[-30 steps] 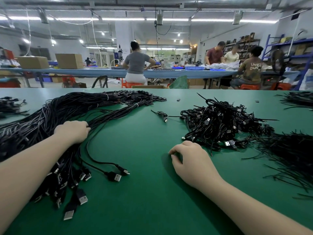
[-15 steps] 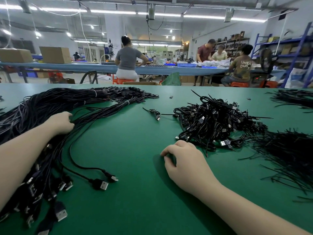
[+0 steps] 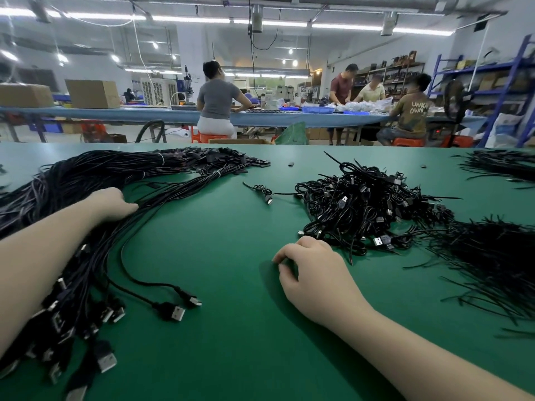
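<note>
A long bundle of black USB cables [image 3: 86, 180] curves across the left of the green table [image 3: 231, 285], its plug ends fanned out near the front edge. My left hand [image 3: 111, 204] lies on this bundle with fingers curled down into the strands. One loose cable with a USB plug [image 3: 173, 311] trails from there toward the front. My right hand [image 3: 312, 273] rests on the table with fingers loosely curled, holding nothing, just in front of a tangled heap of short coiled cables [image 3: 364, 206].
A mass of thin black ties [image 3: 492, 256] spreads at the right, with more strands [image 3: 500, 166] at the far right. A single coiled cable [image 3: 265, 193] lies mid-table. Beyond the table's far edge, several people work at a long blue bench [image 3: 144, 114].
My left hand has slid farther up along the cable bundle, away from me. The right hand has stayed in place. The view has shifted slightly to the right.
</note>
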The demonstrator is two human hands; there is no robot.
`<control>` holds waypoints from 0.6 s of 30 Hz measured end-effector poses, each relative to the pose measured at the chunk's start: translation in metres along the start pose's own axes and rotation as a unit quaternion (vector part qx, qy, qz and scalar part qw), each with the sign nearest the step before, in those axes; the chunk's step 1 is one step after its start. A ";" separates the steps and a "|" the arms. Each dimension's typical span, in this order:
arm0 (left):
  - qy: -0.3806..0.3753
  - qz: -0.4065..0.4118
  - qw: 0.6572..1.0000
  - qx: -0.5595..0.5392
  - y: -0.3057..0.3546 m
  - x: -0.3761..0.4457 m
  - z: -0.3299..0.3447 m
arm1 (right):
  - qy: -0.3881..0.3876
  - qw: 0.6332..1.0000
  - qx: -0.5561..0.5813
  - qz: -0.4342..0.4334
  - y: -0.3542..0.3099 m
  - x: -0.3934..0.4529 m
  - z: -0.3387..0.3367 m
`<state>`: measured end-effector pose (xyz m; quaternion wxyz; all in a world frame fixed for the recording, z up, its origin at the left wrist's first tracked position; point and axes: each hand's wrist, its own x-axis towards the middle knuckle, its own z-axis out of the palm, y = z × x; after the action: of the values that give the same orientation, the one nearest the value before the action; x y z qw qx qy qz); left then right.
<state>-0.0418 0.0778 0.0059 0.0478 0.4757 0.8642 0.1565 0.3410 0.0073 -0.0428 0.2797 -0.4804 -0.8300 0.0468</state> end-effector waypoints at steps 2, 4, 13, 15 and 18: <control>-0.020 0.005 0.999 0.043 0.001 -0.002 0.000 | 0.000 1.000 -0.001 -0.002 0.000 -0.001 -0.001; -0.018 -0.003 0.997 0.074 0.000 -0.004 0.000 | 0.001 1.000 0.002 -0.002 -0.001 0.000 -0.001; 0.037 -0.063 0.991 0.113 -0.012 0.014 0.004 | 0.002 1.000 0.001 -0.008 -0.001 0.001 -0.001; 0.026 -0.074 0.991 0.110 -0.010 0.015 0.004 | 0.002 1.000 -0.003 -0.010 0.000 0.001 0.000; 0.079 -0.057 0.990 0.101 -0.009 0.015 0.011 | 0.003 1.000 -0.003 -0.014 0.000 0.001 0.000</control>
<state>-0.0539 0.0884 -0.0067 -0.0602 0.4146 0.9022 0.1023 0.3405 0.0082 -0.0427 0.2819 -0.4700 -0.8356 0.0390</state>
